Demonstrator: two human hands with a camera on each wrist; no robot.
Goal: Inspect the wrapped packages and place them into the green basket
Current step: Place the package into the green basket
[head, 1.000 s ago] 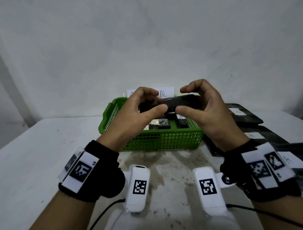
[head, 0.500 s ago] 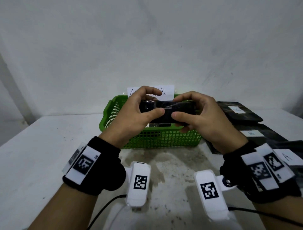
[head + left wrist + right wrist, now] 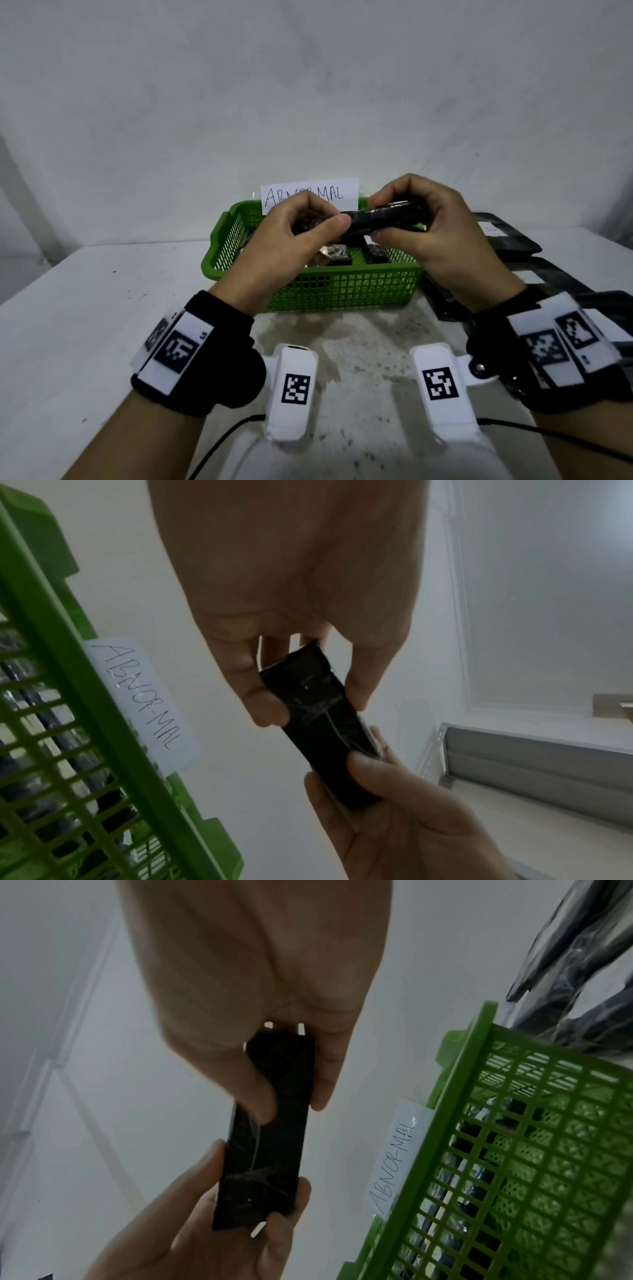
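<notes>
black and glossy with clear film, one wrapped package (image 3: pixel 380 219) is held in the air above the green basket (image 3: pixel 342 291), its long axis running from the left hand (image 3: pixel 294 236) across to the right hand (image 3: pixel 428 233), nearly level, the right end a little higher in the head view. it is a slim, flat bar; which end counts as its front cannot be told. the left fingers (image 3: pixel 263 704) are curled and clamped on one end, thumb on the near face and the other fingers behind. the right fingers (image 3: pixel 257 1093) are curled and clamped on the other end in the same way, thumb in front. between the two sets of fingertips a short stretch of the package is left bare, where creased film and a seam line are seen from the wrist views (image 3: pixel 325 723) (image 3: pixel 263 1164).

below the fingers, at least three small dark packages (image 3: pixel 337 255) are seen lying inside the basket; the exact count is hidden by the hands. one white paper label (image 3: pixel 329 195) marked "abnormal" is fixed to the basket's far wall, just beyond the fingertips. to the right of the right fingers, three dark flat bags (image 3: pixel 507 236) with white tags are laid on the white counter (image 3: pixel 85 308). two wrist-worn cameras are carried, one per wrist.
</notes>
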